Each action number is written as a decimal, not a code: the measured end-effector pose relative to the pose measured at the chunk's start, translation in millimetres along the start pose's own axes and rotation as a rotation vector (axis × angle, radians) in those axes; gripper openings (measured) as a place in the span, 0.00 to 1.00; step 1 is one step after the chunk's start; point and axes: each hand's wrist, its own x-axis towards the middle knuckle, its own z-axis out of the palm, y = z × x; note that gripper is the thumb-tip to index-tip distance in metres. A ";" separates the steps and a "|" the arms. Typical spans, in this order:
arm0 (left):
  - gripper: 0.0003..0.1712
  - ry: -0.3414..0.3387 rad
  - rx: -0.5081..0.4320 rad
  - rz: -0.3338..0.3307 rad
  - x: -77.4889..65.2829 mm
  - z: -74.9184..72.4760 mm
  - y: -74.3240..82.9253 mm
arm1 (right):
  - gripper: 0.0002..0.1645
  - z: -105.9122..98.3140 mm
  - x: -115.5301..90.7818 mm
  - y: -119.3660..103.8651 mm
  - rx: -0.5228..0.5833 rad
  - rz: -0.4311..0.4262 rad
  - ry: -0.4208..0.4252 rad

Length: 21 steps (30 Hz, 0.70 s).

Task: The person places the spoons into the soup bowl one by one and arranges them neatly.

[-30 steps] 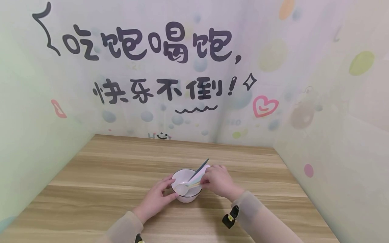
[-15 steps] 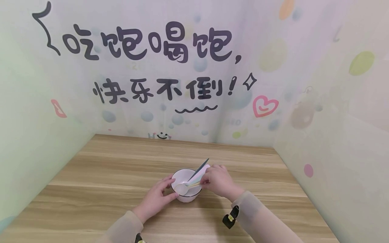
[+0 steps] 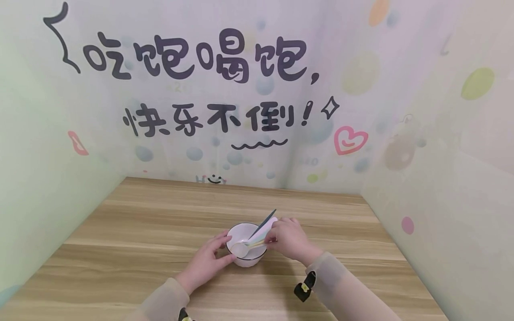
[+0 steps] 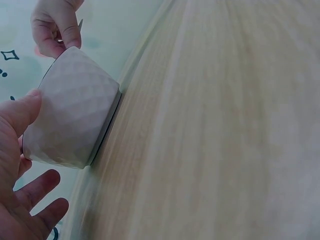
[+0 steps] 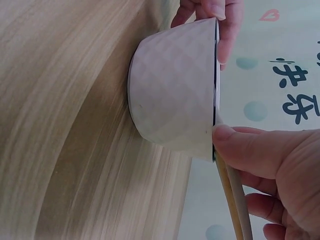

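A white bowl (image 3: 246,263) with a dark rim and a dimpled outer wall stands upright on the wooden table. My left hand (image 3: 206,262) holds its left side, thumb and fingers at the rim. Several utensils lean in the bowl: a pale spoon (image 3: 240,250), a dark blue-green handle (image 3: 265,221) and a pale pink handle (image 3: 265,228) among them. At the right rim, my right hand (image 3: 290,240) pinches the handles of the pale spoons. In the right wrist view a yellowish handle (image 5: 226,187) and a beige handle (image 5: 239,197) pass under the thumb. The bowl hides the utensils' lower ends in both wrist views.
The wooden table (image 3: 160,223) extends around the bowl on all sides. Behind it rises a printed wall (image 3: 192,89) with large dark lettering. Pale side walls (image 3: 48,147) border the table left and right.
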 end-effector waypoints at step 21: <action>0.31 -0.012 -0.004 0.009 -0.7 -1.4 0.4 | 0.04 -1.4 -2.1 -1.8 -0.008 0.000 0.030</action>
